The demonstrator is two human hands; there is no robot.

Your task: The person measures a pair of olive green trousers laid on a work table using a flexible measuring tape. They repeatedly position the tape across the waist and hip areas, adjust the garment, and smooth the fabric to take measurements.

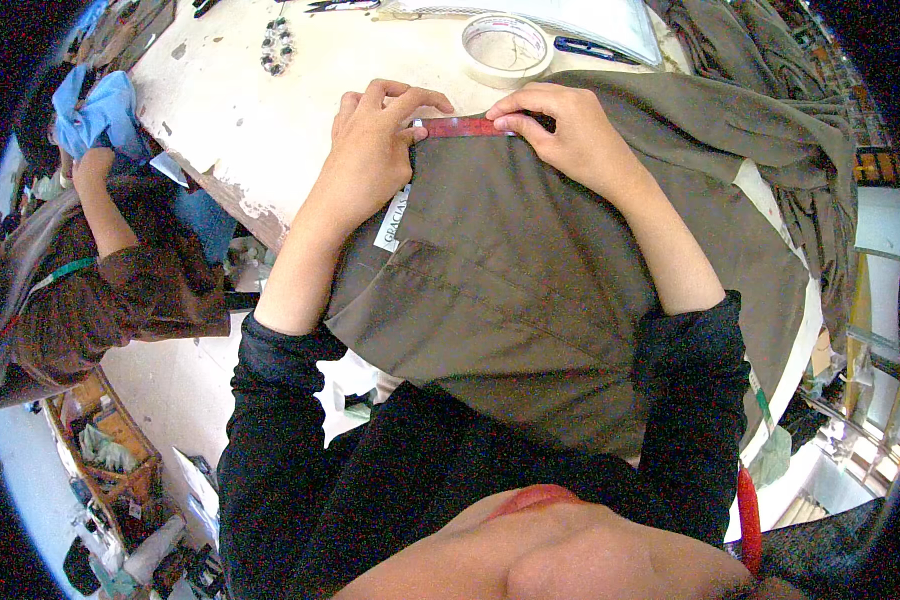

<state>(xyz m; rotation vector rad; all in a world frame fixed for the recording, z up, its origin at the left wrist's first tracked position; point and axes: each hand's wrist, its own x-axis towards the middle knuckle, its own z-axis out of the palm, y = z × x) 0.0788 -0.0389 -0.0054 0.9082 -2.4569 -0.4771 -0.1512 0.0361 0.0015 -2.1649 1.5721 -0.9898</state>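
Observation:
A brown garment (530,240) is spread from the table's near edge toward my body. A short red measuring tape (458,127) lies straight along its far edge. My left hand (372,130) has its thumb on the tape's left end, the index finger reaching over the fabric edge. At the other end, the thumb and index finger of my right hand (568,130) pinch the tape together with the cloth. Beside my left wrist a white printed label (392,222) sticks out from the garment. Its lower part hangs over my lap, between my forearms.
Beyond my hands are a roll of tape (507,48), a dark blue cutter (595,50) and a beaded string (276,48) on the worn white table (220,110). More brown fabric (770,60) is heaped at right. On the left, another person holds blue cloth (100,108).

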